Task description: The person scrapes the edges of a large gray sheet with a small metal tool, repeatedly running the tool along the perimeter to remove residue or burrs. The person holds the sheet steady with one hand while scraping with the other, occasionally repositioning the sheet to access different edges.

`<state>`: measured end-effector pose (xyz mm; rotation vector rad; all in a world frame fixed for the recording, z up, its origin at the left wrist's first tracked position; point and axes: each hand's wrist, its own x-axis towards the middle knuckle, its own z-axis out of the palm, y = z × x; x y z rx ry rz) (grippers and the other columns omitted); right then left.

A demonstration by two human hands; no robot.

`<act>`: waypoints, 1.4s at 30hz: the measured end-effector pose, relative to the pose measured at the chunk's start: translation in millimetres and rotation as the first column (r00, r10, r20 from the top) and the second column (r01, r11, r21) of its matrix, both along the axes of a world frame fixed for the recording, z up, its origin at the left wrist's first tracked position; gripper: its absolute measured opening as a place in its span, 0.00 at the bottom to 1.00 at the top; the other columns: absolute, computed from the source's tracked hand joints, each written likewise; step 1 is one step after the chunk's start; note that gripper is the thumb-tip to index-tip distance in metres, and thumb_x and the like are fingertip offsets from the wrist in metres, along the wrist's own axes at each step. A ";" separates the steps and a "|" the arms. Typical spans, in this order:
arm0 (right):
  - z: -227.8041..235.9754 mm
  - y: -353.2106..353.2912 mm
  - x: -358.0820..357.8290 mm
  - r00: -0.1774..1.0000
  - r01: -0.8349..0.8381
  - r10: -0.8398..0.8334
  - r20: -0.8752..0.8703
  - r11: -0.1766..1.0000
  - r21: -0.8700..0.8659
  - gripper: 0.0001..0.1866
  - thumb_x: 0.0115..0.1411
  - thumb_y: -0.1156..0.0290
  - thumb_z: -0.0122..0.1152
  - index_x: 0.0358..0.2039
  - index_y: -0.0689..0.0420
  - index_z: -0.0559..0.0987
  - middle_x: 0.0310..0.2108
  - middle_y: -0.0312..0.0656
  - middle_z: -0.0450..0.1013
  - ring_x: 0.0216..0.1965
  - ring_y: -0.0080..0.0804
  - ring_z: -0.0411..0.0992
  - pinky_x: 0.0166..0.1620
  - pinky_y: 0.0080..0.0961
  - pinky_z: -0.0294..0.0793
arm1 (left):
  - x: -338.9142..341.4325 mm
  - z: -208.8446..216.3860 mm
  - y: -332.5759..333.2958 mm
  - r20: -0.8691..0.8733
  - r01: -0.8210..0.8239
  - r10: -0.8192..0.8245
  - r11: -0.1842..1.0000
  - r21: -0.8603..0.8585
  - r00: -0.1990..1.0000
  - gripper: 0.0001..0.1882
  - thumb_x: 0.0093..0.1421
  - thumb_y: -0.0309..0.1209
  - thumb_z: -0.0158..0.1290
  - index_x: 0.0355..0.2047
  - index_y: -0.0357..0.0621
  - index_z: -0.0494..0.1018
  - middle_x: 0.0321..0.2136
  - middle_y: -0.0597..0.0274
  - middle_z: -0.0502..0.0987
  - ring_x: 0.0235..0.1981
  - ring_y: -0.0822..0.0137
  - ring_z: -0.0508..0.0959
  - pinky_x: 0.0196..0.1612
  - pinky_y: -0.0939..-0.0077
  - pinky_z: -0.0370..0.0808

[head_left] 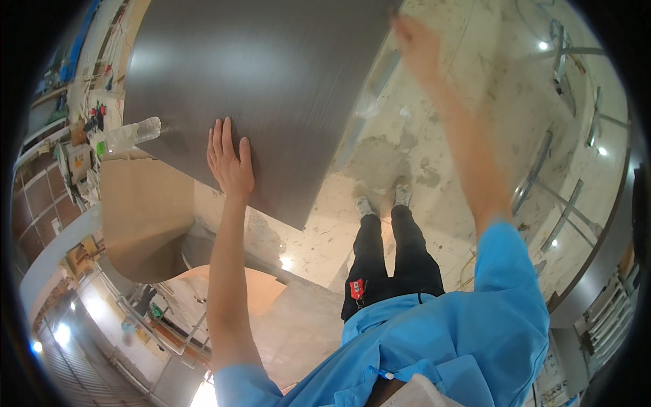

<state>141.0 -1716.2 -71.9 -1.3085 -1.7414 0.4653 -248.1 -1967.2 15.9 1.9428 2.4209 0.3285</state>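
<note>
A large dark brown panel point(271, 81) with a fine wood-grain surface spreads out in front of me. My left hand point(230, 159) lies flat on it near its closer edge, fingers stretched forward and nothing held. Beyond the panel's right edge, at the far end, my right hand point(415, 47) is raised with the arm reaching out. Motion smears its fingers, so their grip and anything in them cannot be made out. To the left of my left hand, a clear plastic bottle point(132, 136) with a green cap stands on the panel's left corner.
A curved tan board point(142, 203) is below the panel on the left. Metal frame legs point(532, 173) stand along the right over a stained pale floor point(380, 159). Assorted tools and clutter point(95, 119) fill the far left side.
</note>
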 end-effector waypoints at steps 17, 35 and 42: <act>11.0 -167.9 -59.3 0.969 -0.247 0.247 0.021 0.964 0.093 0.11 0.72 0.70 0.62 0.52 0.56 0.82 0.39 0.41 0.80 0.35 0.41 0.79 0.40 0.39 0.80 | -2.2 -2.7 0.6 0.026 -0.002 0.001 0.999 0.040 1.000 0.33 0.76 0.53 0.46 0.76 0.56 0.65 0.76 0.59 0.64 0.78 0.52 0.58 0.79 0.51 0.50; 18.8 -372.4 -124.5 0.888 -0.349 0.388 0.248 0.918 -0.185 0.19 0.70 0.68 0.60 0.60 0.47 0.82 0.39 0.40 0.82 0.38 0.43 0.82 0.38 0.40 0.84 | -9.3 -25.1 0.2 -0.009 0.071 -0.071 0.977 0.202 0.997 0.33 0.75 0.54 0.46 0.73 0.54 0.67 0.74 0.57 0.67 0.76 0.49 0.62 0.77 0.45 0.53; 43.7 -352.7 -124.0 0.635 -0.592 0.658 0.404 0.751 -0.293 0.17 0.70 0.65 0.62 0.58 0.49 0.84 0.41 0.42 0.83 0.44 0.39 0.83 0.45 0.42 0.85 | -12.6 -29.1 1.9 -0.010 0.054 -0.053 0.982 0.182 0.999 0.33 0.75 0.56 0.45 0.74 0.56 0.66 0.75 0.60 0.66 0.77 0.51 0.61 0.78 0.47 0.53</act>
